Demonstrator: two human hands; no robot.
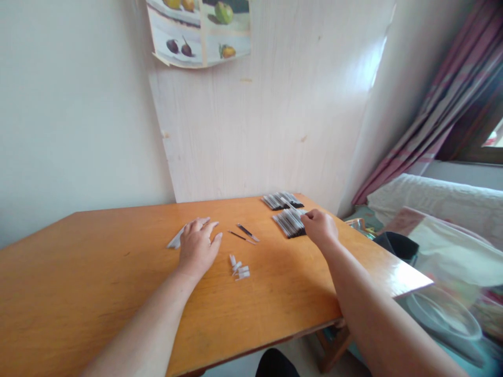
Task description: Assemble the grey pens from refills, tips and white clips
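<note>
Head view: right hand [320, 228] pinching a slim pale stick [293, 207] at the nearer row of dark-ended sticks [288, 224], where a light grip should spare the neighbours; left hand [198, 247] loosely spread over a pale bundle [174, 242]; table [118, 283] edge near at right, broader room leftward.

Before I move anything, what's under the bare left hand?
Whitish, translucent slender pieces stick out past the left hand on the brown wooden table; whatever it covers is hidden.
</note>
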